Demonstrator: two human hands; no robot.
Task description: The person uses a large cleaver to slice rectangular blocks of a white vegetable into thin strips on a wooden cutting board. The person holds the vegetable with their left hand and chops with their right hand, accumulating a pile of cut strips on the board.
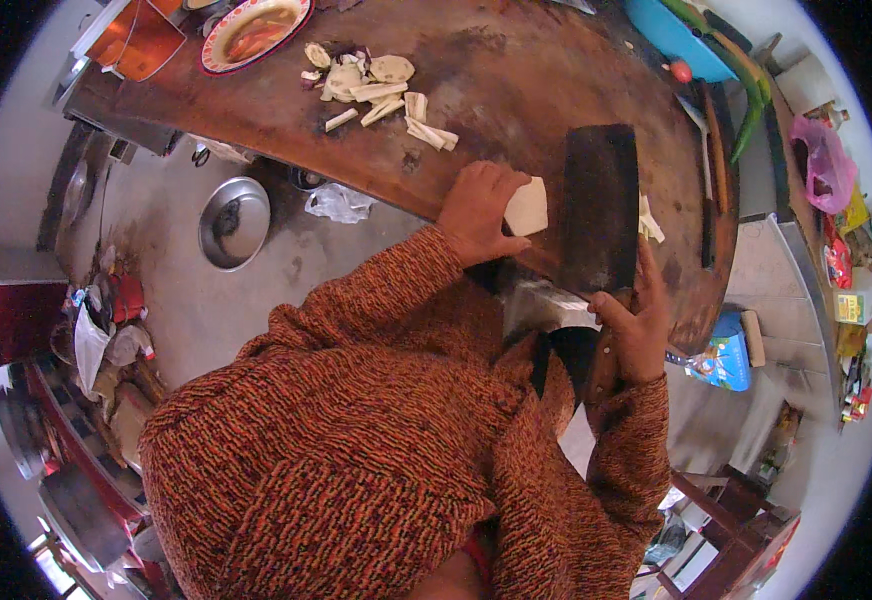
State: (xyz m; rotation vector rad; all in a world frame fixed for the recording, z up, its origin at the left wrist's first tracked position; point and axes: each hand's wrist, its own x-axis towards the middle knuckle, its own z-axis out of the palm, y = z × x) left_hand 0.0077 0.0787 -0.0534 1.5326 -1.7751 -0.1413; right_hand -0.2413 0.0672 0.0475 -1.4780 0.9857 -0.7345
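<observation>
"How does the right hand (pixel 636 325) stand, nearest us?"
"Right of centre, closed on the lower end of the cleaver (pixel 599 205); I can't make out the handle."
"And the left hand (pixel 481 205)?"
"Mid-frame, thumb and fingers pinching a pale block (pixel 527 208) near the front edge of the table (pixel 496 70)."
"Which way does the block lie from the cleaver?"
"Just left of the blade, a narrow gap between them. The left hand is the nearer one, touching it."
"Their axes?"
"The blade runs up and down the frame, far end toward the top; the block's visible face looks slightly longer that same way."
"Farther off?"
"Cut sticks (pixel 379 91) at upper centre-left, then a plate (pixel 214 53) at upper left."
</observation>
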